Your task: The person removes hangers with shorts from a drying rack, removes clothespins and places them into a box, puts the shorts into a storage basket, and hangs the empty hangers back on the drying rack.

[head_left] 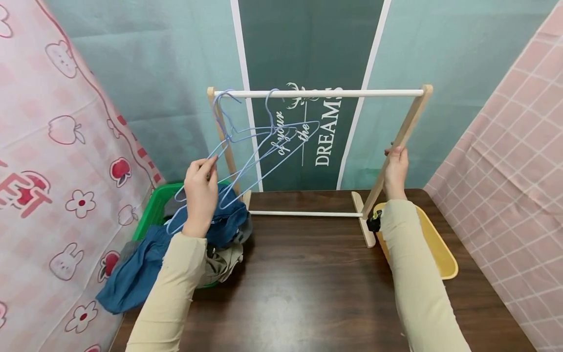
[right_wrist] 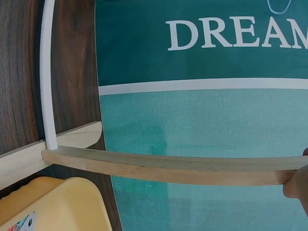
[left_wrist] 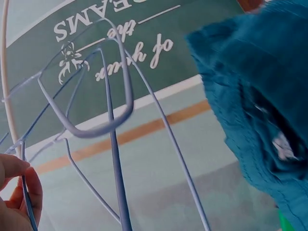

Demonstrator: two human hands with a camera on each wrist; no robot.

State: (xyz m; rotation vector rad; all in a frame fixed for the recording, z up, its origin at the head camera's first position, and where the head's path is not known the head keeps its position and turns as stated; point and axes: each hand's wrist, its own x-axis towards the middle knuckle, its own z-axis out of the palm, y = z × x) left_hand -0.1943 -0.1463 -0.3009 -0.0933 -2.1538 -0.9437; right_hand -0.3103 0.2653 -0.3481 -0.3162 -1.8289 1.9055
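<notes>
Pinched between the thumb and fingers of my left hand (head_left: pixel 201 189) is a blue wire clothes hanger (left_wrist: pixel 118 178). Its upper part overlaps the left end of the rack's white rail (head_left: pixel 352 93). Another blue hanger hangs by its hook (head_left: pixel 268 108) a little further right on that rail, and the wires cross one another. My right hand (head_left: pixel 397 171) grips the right wooden post (head_left: pixel 412 117) of the clothes rack about halfway up. In the right wrist view, the same post (right_wrist: pixel 168 168) runs down to its foot on the table.
A green basket (head_left: pixel 151 210) heaped with clothes stands at the left, a blue garment (head_left: pixel 136 278) spilling over its side. Behind my right forearm is a yellow basket (head_left: pixel 440 249), with a small black object (head_left: pixel 374 222) at its edge. Printed cloths hang around the brown table (head_left: pixel 308 274).
</notes>
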